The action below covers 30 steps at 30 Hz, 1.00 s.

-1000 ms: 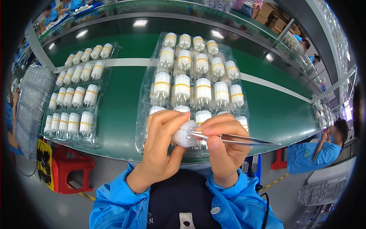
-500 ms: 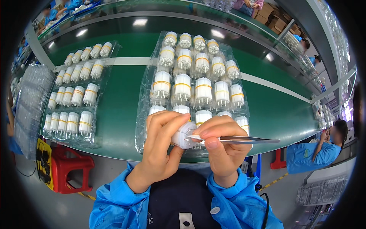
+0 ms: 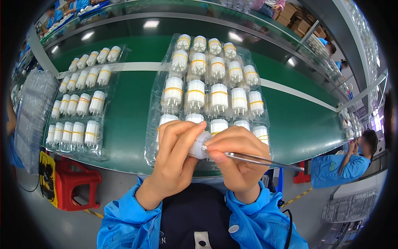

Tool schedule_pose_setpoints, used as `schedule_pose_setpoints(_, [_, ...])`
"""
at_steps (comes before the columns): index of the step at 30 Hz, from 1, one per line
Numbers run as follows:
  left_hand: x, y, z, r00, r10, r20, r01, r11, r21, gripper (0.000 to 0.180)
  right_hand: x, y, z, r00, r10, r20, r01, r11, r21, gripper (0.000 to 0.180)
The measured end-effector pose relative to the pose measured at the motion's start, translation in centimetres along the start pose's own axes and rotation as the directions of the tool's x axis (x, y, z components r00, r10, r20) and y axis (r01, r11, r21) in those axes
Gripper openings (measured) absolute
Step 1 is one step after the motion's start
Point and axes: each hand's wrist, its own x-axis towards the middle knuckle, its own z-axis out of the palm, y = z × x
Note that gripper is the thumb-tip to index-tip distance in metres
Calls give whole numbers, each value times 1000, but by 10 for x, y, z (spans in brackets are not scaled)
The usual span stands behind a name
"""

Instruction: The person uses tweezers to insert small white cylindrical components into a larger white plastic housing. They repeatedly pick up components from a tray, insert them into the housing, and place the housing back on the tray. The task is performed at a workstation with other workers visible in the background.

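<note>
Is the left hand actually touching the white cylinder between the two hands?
Touching. The head view shows it: the left hand curls around the white cylinder, flush against its side with no gap visible.

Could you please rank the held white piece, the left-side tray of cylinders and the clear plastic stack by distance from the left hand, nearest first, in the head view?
1. White piece: gripped in the left hand.
2. Left-side tray of cylinders: on the green table.
3. Clear plastic stack: at the far left, beyond that tray.
</note>
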Motion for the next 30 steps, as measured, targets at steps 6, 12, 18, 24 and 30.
schedule_pose_setpoints(6, [-2,2,-3,996,-84,23,86,986,-145,61,-4,7,-4,998,44,-45,-34,977,209,13])
schedule_pose_setpoints(12, [-3,1,-4,992,-121,46,129,958,-256,59,-3,12,-3,997,43,-58,-31,980,194,15])
schedule_pose_setpoints(18, [-2,1,-5,993,-107,56,118,960,-252,58,-1,11,-3,998,49,-35,-42,984,173,14])
schedule_pose_setpoints(24, [-3,-1,-4,993,-102,55,113,959,-258,59,-5,14,-1,995,76,-71,-58,973,223,12])
schedule_pose_setpoints(30, [-1,0,-5,996,-83,36,89,973,-214,59,-1,11,-3,995,91,-43,-83,984,159,11])
